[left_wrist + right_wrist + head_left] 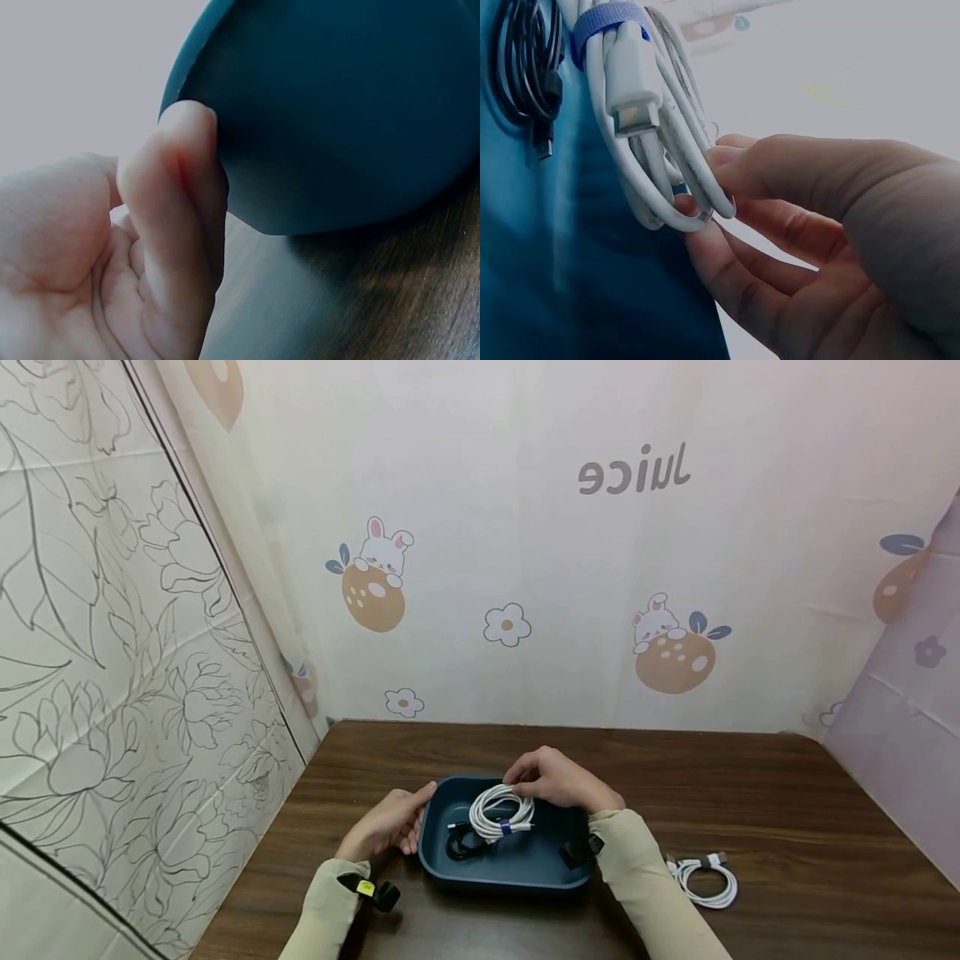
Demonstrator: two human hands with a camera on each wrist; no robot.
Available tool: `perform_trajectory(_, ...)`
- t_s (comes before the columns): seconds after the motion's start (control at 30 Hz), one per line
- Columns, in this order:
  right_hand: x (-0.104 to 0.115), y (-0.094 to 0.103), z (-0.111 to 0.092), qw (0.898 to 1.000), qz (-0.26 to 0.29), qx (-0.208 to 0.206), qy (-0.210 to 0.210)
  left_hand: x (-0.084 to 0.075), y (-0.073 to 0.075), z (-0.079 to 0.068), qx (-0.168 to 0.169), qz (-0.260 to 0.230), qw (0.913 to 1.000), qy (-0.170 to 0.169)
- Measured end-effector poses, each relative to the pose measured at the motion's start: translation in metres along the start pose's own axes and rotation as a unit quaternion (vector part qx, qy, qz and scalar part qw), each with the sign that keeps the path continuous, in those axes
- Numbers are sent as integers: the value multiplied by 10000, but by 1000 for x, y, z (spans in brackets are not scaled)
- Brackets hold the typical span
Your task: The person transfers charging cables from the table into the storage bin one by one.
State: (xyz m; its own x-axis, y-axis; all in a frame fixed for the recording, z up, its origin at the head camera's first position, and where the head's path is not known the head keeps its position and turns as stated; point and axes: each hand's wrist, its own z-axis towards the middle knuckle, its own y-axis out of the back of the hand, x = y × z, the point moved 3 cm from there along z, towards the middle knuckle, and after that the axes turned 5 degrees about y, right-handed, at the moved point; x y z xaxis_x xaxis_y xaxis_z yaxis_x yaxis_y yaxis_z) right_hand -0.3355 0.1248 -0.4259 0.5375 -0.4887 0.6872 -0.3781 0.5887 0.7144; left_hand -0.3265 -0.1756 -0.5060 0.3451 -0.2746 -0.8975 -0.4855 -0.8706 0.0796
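Note:
A dark blue tray point(504, 884) sits on the table before me. My left hand point(390, 821) holds its left wall, thumb at the rim; the left wrist view shows a fingertip at the tray's edge. In my right hand point(558, 779), thumb and fingers pinch the far end of a coiled white cable point(604, 97) over the tray. A blue-purple strap point(604, 19) binds this coil, and a white plug with a metal tip lies along it. Inside the tray, partly behind the white coil in the head view, lies a coiled black cable point(457, 846).
Another coiled white cable point(722, 897) with a dark strap lies on the brown wooden table point(795, 810), right of the tray and beyond my right forearm. Printed curtains point(465, 527) hang behind the table and along the left side.

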Motion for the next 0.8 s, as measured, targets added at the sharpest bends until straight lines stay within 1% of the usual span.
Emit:
perform_trajectory(0.1, 1, -5, 1, 10000, 35, 70, 4, 0, 0, 0, 22, 20, 10000, -1)
perform_trajectory(0.27, 4, -12, 4, 9996, 138, 183, 163, 0, -1, 0, 11, 4, 10000, 18)
perform_trajectory(0.53, 4, -22, 9, 9986, 264, 378, 240, -1, -1, -1, 35, -27, 10000, 20)
perform_trajectory(0.8, 7, -30, 13, 9977, 346, 554, 204, -2, -1, -1, 24, -13, 10000, 18)
